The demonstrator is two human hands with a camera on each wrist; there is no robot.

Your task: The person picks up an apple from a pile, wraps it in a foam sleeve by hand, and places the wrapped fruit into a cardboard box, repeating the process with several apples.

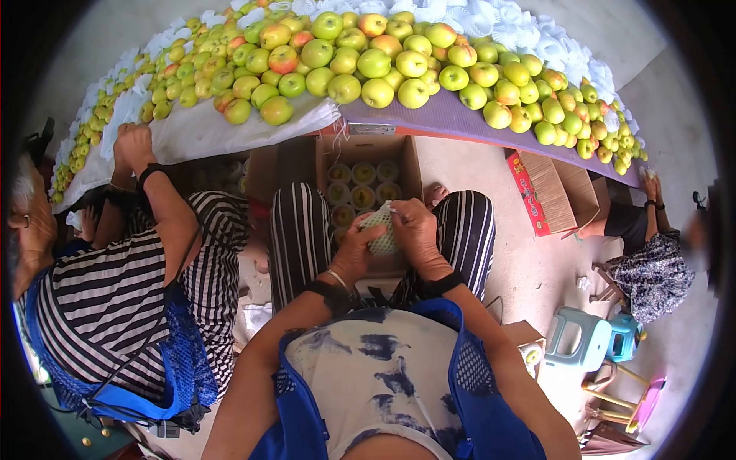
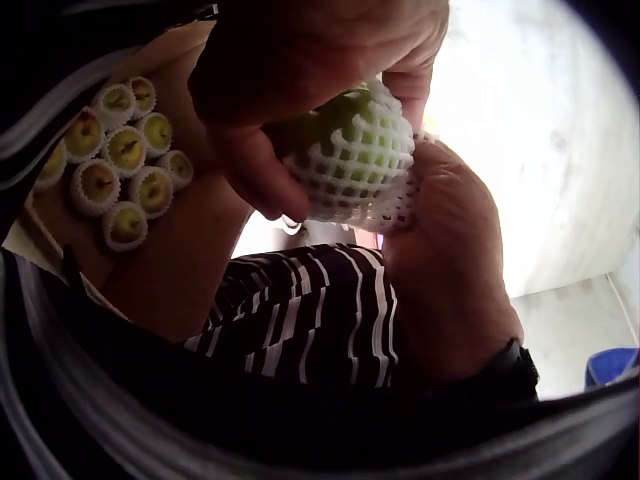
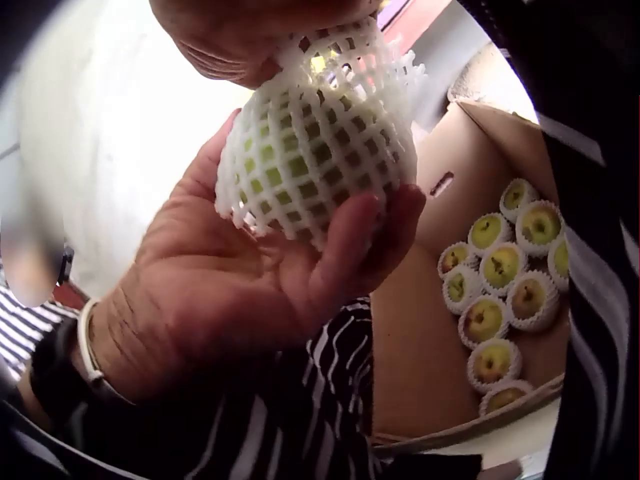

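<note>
A green apple in a white foam net (image 1: 385, 236) is held between both hands above a cardboard box. My left hand (image 1: 355, 249) cups it from the left and below; in the right wrist view its fingers (image 3: 350, 235) curl round the netted apple (image 3: 310, 150). My right hand (image 1: 417, 234) pinches the net's gathered end, seen at the top of the right wrist view. The net covers most of the apple; green skin (image 2: 335, 115) shows bare beside the left hand's fingers in the left wrist view.
Below, an open cardboard box (image 1: 410, 165) holds several netted apples (image 3: 503, 265). Loose apples (image 1: 376, 64) and foam nets (image 1: 506, 27) cover the table ahead. A person in stripes (image 1: 107, 307) sits at left, another at far right (image 1: 652, 268). Stools (image 1: 579, 337) stand at right.
</note>
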